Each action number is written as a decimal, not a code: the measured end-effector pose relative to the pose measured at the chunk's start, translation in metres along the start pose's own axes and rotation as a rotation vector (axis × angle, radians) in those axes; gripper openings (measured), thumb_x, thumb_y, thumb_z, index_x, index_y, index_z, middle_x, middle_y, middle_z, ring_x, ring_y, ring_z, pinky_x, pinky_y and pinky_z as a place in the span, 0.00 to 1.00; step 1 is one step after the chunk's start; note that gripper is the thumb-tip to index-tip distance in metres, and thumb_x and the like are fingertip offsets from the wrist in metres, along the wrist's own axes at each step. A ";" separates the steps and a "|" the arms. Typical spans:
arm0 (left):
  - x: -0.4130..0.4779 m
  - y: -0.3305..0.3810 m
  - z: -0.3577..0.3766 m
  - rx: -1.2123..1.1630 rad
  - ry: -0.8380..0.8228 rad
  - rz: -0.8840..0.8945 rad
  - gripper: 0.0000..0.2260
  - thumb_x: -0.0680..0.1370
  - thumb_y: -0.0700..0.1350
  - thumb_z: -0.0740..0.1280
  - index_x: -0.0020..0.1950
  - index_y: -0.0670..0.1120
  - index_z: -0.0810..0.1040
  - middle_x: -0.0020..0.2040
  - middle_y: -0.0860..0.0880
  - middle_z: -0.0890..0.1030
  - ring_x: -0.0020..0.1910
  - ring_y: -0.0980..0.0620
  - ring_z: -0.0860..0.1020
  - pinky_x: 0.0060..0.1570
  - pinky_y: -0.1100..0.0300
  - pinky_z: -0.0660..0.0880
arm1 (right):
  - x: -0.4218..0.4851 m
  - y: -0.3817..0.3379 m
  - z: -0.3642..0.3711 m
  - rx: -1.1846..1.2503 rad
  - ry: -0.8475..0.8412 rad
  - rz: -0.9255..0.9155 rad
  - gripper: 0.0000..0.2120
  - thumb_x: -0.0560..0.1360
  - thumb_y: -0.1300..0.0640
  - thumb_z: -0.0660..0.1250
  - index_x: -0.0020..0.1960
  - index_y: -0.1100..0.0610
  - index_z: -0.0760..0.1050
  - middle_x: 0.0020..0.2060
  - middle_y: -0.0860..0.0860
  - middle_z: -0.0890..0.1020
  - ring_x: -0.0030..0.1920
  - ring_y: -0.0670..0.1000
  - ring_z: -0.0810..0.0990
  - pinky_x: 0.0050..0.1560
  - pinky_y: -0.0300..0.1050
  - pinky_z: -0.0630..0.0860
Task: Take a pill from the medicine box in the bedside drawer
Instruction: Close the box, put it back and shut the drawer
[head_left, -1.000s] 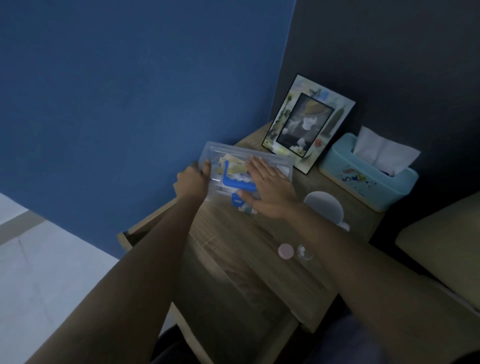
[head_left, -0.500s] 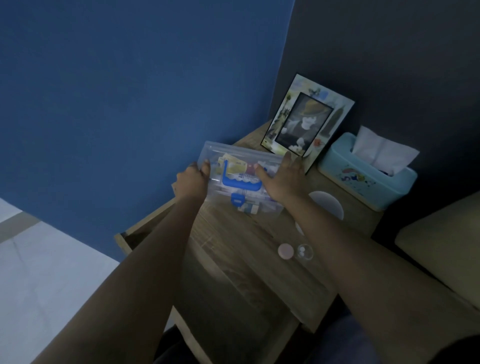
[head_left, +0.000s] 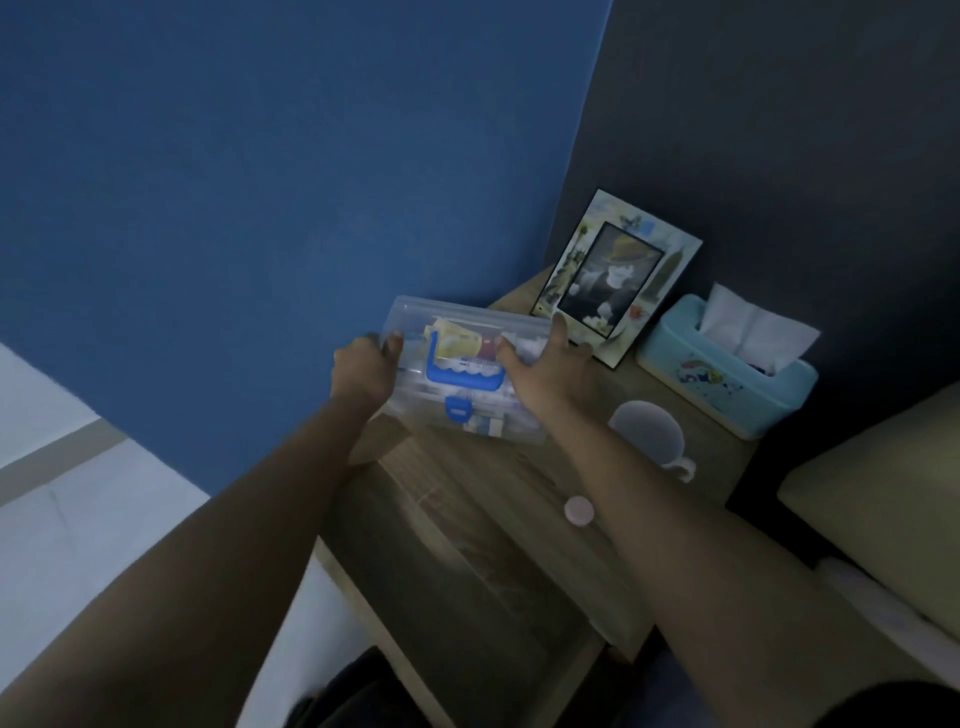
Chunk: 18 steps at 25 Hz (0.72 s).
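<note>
A clear plastic medicine box (head_left: 467, 332) with a blue handle and blue latch sits tilted over the far left part of the wooden bedside table (head_left: 467, 499). My left hand (head_left: 363, 376) grips its left end. My right hand (head_left: 550, 374) grips its right end, fingers over the lid. Packets and blister strips show through the lid. The drawer below is mostly hidden by my left arm. A small pink bottle cap (head_left: 578, 510) lies on the tabletop near my right forearm.
A picture frame (head_left: 618, 278) leans against the dark wall behind the box. A light blue tissue box (head_left: 727, 379) stands to its right. A white mug (head_left: 649, 431) sits beside my right arm. A bed edge (head_left: 883, 509) is at the right.
My right hand slid from flat on the lid to the box's right end. The box has lifted and tilted slightly, held by both hands. The view has shifted.
</note>
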<state>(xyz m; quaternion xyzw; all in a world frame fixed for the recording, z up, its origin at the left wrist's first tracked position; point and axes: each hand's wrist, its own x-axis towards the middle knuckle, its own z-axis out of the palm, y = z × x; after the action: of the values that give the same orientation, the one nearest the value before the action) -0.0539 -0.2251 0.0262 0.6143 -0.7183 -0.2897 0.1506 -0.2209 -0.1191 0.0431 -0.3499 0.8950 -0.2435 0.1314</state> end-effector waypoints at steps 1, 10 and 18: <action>-0.006 -0.003 -0.015 -0.007 0.018 0.007 0.25 0.81 0.54 0.53 0.52 0.32 0.75 0.55 0.31 0.78 0.59 0.33 0.74 0.58 0.49 0.69 | -0.012 -0.011 -0.004 0.047 0.004 0.006 0.40 0.70 0.32 0.59 0.74 0.51 0.52 0.67 0.65 0.67 0.64 0.65 0.70 0.54 0.53 0.72; -0.095 -0.027 -0.091 -0.185 0.006 -0.063 0.21 0.77 0.54 0.60 0.60 0.40 0.78 0.61 0.37 0.78 0.62 0.37 0.75 0.63 0.48 0.72 | -0.153 -0.008 -0.026 0.425 -0.094 0.057 0.43 0.66 0.38 0.70 0.73 0.48 0.51 0.67 0.62 0.66 0.65 0.61 0.69 0.48 0.46 0.67; -0.140 -0.056 -0.043 -0.221 -0.239 -0.076 0.18 0.75 0.48 0.68 0.62 0.41 0.77 0.63 0.41 0.77 0.59 0.43 0.75 0.57 0.54 0.69 | -0.238 0.060 0.020 0.455 -0.107 0.114 0.46 0.63 0.39 0.73 0.71 0.42 0.49 0.70 0.57 0.61 0.64 0.56 0.70 0.53 0.54 0.78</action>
<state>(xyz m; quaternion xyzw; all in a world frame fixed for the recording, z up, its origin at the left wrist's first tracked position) 0.0437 -0.1038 0.0460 0.5820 -0.6712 -0.4432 0.1198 -0.0752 0.0765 0.0098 -0.2725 0.8272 -0.4122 0.2676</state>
